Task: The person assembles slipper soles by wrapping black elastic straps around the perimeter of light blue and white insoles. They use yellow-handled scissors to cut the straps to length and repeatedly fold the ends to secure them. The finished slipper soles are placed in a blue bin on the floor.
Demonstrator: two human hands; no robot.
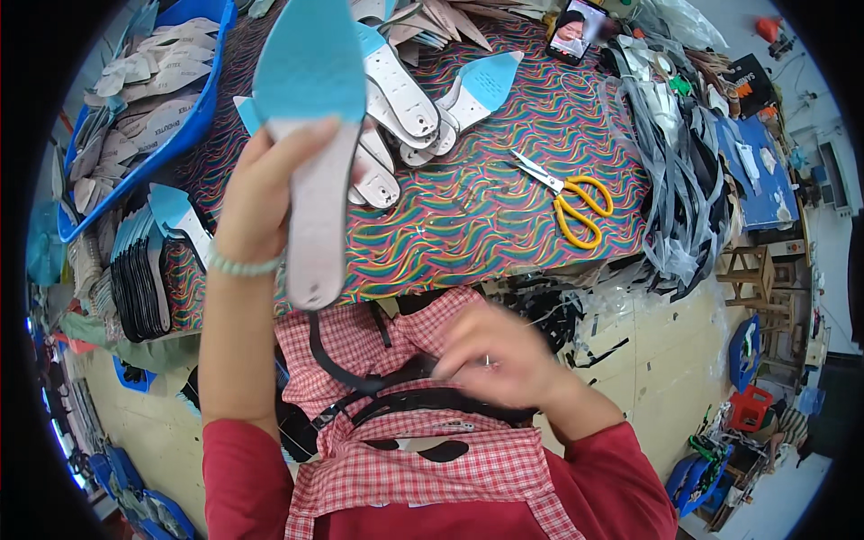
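My left hand (pixel 256 193) is closed around the middle of a shoe insole (pixel 317 225), raised above the table's near edge. Its pointed toe part is light blue, its narrow heel part pale with small holes near the end. From the heel end hangs a thin black strip (pixel 322 353), curving down over my lap toward the right. My right hand (pixel 504 355), blurred by motion, has its fingers pinched at the strip's far end, in front of my checked apron (pixel 414 463). More blue-and-white insoles (pixel 405 99) lie on the table just beyond.
Yellow-handled scissors (pixel 576 202) lie half-spread on the patterned tablecloth (pixel 477 216). A blue basket (pixel 202 108) of pale insole pieces stands at left, above a row of black-edged insoles (pixel 139 274). Grey and black strips (pixel 670 171) drape the right side; a phone (pixel 576 31) stands behind.
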